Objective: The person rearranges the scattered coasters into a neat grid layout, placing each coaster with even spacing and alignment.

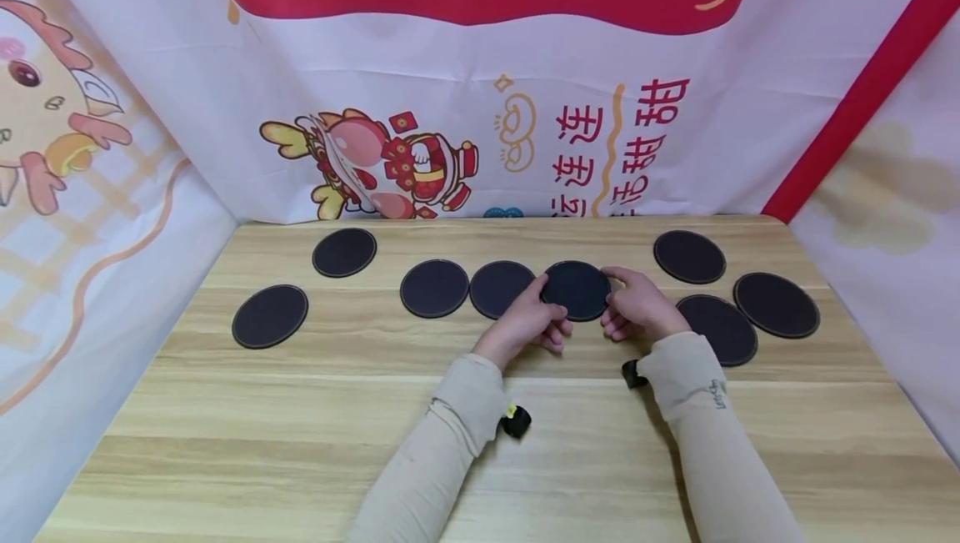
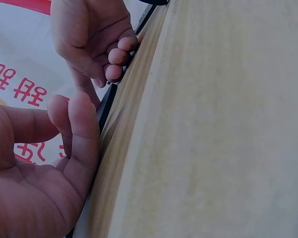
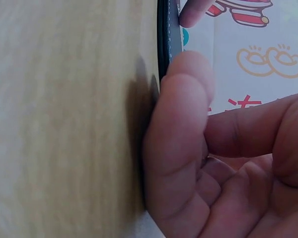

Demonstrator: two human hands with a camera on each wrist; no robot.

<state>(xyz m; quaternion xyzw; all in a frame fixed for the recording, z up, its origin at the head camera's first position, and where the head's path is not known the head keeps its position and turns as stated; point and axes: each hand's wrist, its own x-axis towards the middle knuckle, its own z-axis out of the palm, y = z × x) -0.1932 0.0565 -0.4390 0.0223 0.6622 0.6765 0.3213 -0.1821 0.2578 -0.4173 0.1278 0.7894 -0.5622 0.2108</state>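
Note:
A round black coaster point(image 1: 577, 290) with a thin light line round its edge lies between my hands at the back middle of the table. My left hand point(image 1: 527, 319) grips its left edge, with thumb and forefinger on the rim. At the right edge my right hand point(image 1: 636, 306) holds it the same way, other fingers curled below. Just left lies another black coaster point(image 1: 498, 288), partly behind my left hand. In the right wrist view the coaster edge point(image 3: 163, 37) looks layered beside my right fingers; I cannot tell how many coasters it is.
Left of the middle lies a coaster point(image 1: 434, 289), with two more coasters point(image 1: 270, 316) point(image 1: 344, 252) farther left. Three coasters point(image 1: 690, 257) point(image 1: 777, 304) point(image 1: 720, 331) lie at the right, one partly behind my right wrist. A printed cloth point(image 1: 450, 51) hangs behind the wooden table point(image 1: 300, 443).

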